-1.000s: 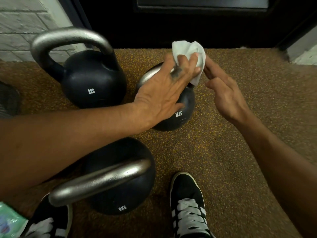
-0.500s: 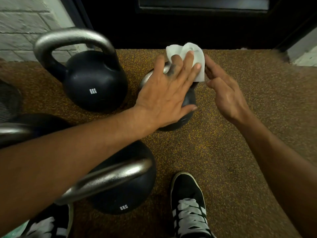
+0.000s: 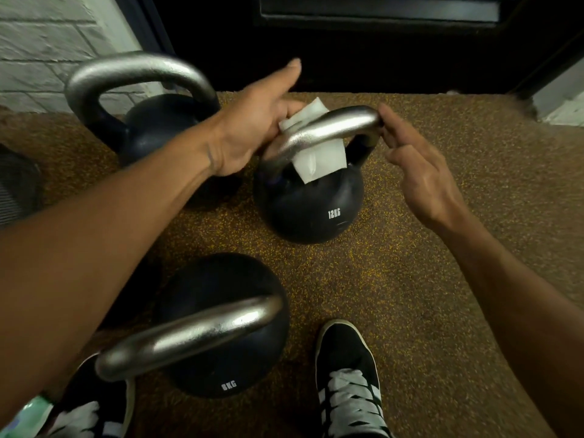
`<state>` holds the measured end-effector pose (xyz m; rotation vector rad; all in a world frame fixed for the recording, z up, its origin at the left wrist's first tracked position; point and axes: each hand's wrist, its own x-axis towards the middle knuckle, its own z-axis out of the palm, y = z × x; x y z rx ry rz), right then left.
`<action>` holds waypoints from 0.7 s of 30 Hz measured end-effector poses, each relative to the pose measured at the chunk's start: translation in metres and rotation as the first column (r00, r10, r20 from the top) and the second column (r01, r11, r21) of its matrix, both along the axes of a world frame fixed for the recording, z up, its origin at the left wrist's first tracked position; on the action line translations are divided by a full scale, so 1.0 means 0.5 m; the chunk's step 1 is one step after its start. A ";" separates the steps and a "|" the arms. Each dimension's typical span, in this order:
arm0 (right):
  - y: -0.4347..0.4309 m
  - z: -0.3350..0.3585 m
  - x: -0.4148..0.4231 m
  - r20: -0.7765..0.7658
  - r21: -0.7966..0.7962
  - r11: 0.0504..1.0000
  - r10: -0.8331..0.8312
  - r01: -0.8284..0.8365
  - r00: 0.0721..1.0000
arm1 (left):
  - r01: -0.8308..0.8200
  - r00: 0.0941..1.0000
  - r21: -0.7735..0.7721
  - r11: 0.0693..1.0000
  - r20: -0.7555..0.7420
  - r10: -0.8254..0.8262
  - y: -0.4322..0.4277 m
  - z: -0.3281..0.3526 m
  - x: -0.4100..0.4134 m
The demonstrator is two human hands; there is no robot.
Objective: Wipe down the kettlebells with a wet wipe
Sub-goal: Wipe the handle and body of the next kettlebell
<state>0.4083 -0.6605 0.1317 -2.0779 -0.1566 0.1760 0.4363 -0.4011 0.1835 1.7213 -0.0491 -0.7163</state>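
A black 12KG kettlebell (image 3: 311,210) with a silver handle stands on the floor mat in the middle. A white wet wipe (image 3: 317,161) is draped over the left part of that handle, hanging down inside the loop. My left hand (image 3: 252,128) grips the wipe against the handle's left end, thumb raised. My right hand (image 3: 420,172) has straight fingers whose tips touch the handle's right corner. An 8KG kettlebell (image 3: 218,330) stands near my feet, and another black kettlebell (image 3: 151,128) sits at the back left.
A speckled brown rubber mat (image 3: 395,279) covers the floor. My two black shoes with white laces (image 3: 347,384) are at the bottom. A green wipe packet (image 3: 23,420) lies at the bottom left corner. A white brick wall and dark doorway stand behind.
My left hand has slid the wipe from the top right of the handle down to its left end, uncovering the handle and the ball. My right hand's fingertips now touch the handle's right corner.
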 end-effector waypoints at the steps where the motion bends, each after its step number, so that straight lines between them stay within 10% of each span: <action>1: -0.001 0.001 0.000 0.000 -0.002 1.000 0.001 -0.001 1.000 | 0.032 0.997 -0.044 0.999 -0.075 -0.035 0.005 -0.005 0.008; 6: 0.026 0.018 -0.027 0.100 0.028 0.988 -0.157 0.155 0.983 | 0.036 0.963 -0.170 0.985 -0.258 -0.080 0.006 -0.012 0.041; 9: 0.068 0.019 -0.074 -0.170 0.432 0.737 -0.499 0.520 0.849 | 0.043 0.959 -0.185 0.982 -0.268 -0.093 0.003 -0.011 0.043; 11: 0.106 0.021 -0.097 -0.598 0.571 0.493 -0.299 0.657 0.744 | 0.035 0.960 -0.184 0.982 -0.267 -0.084 0.004 -0.011 0.040; 13: 0.136 0.031 -0.109 -0.740 0.582 0.466 -0.036 0.667 0.671 | 0.058 0.968 -0.151 0.987 -0.235 -0.093 0.002 -0.009 0.037; 21: 0.181 0.071 -0.097 -0.564 0.824 0.272 0.309 0.497 0.766 | 0.137 0.990 0.024 0.990 -0.019 -0.137 0.016 0.020 0.019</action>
